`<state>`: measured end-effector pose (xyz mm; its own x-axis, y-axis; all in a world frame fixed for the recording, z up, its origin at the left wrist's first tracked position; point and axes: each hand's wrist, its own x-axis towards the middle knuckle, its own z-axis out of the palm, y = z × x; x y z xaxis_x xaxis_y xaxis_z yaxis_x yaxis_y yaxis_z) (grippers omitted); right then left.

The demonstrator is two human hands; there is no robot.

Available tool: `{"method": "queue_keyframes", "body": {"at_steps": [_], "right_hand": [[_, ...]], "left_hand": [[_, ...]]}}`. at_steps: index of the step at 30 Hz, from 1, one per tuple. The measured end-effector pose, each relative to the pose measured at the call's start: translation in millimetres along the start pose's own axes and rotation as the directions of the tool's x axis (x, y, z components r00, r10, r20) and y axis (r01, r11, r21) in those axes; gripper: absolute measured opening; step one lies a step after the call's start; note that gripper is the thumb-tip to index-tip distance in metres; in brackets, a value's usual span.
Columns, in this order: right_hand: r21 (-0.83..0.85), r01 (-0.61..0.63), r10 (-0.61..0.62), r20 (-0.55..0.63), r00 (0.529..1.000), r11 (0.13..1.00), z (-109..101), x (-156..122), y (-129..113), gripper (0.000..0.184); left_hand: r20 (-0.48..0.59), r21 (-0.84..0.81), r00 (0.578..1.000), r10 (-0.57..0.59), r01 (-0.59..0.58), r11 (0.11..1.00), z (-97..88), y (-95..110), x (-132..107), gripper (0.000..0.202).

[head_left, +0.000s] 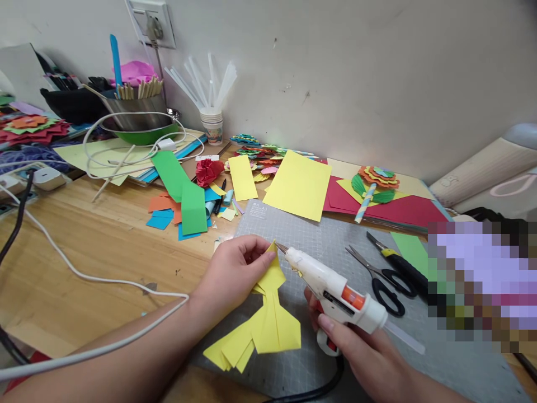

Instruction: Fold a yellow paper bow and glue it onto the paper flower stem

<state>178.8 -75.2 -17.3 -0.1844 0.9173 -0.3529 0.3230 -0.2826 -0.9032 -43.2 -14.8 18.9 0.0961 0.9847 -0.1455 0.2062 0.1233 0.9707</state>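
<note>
Left hand [235, 268] pinching folded yellow paper [268, 324] at its top, right hand [356, 347] closed around white glue gun [335, 291], nozzle touching paper, grey cutting mat [327, 235] print unreadable, scissors [380, 277] right.

The folded paper [268, 324] is plain bright yellow. At its three o'clock, the glue gun [335, 291] is white with an orange trigger (and a small black label). Under both lies a grey cutting mat [327, 235] printed with a pale grid. At the gun's three o'clock, the scissors [388, 291] have black handles.

At the mat's twelve o'clock is a yellow sheet [298, 184]. At one o'clock a red sheet [398, 210] carries an orange-and-green paper flower [377, 182] on a blue-and-white striped straw [364, 204]. At ten o'clock, a green strip [184, 193] and blue scraps [159, 220] lie on the honey-brown, wood-grained surface [84, 246].
</note>
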Motion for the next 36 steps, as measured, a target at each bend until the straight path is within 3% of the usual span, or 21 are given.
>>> {"method": "queue_keyframes", "body": {"at_steps": [4, 20, 31, 36], "right_hand": [[0.029, 0.031, -0.030, -0.028, 0.999, 0.999, 0, 0, -3, 0.032], [0.058, 0.037, -0.036, -0.012, 0.999, 0.998, 3, 1, -9, 0.040], [0.102, 0.016, -0.015, -0.006, 1.000, 0.995, 5, 2, -3, 0.046], [0.119, 0.051, -0.047, -0.034, 0.998, 0.992, 5, 13, -17, 0.050]], "left_hand": [[-0.003, 0.007, 1.000, -0.001, 0.001, 1.000, 0.2, 1, 0, 0.022], [0.007, 0.035, 0.999, 0.049, -0.049, 0.998, -1.4, -7, 0, 0.021], [-0.030, 0.235, 0.986, 0.166, -0.154, 0.960, -3.1, -9, 3, 0.015], [-0.050, 0.223, 0.990, 0.134, -0.120, 0.968, -3.1, -7, 2, 0.015]]}}
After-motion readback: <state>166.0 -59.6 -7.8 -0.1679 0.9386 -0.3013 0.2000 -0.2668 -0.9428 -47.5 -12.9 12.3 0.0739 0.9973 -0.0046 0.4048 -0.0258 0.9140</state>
